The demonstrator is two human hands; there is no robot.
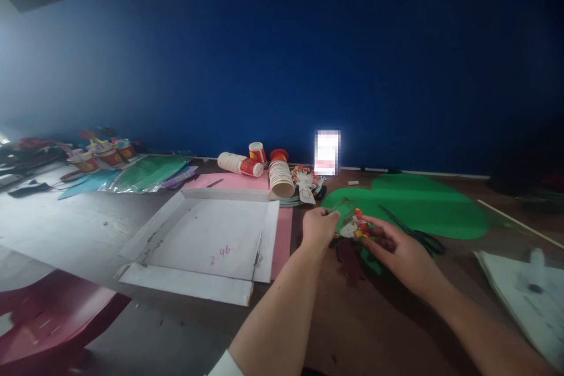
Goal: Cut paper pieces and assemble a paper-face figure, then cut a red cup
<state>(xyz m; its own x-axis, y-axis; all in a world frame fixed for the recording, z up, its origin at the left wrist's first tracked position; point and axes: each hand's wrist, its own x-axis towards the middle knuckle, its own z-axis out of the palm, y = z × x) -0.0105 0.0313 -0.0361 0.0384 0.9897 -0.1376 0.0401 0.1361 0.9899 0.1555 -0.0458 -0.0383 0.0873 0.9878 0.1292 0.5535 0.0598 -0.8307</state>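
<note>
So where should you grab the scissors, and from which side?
Probably by the dark handles, coming from the right: they're the looped right end of the scissors, while the blades point away to the left over the green sheet. The right hand is nearer, but it's holding a small piece.

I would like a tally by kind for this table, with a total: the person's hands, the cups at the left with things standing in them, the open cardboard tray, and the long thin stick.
Hands: 2 (left hand, right hand)
Filled cups: 3
Cardboard tray: 1
Long stick: 1
Total: 7
</note>
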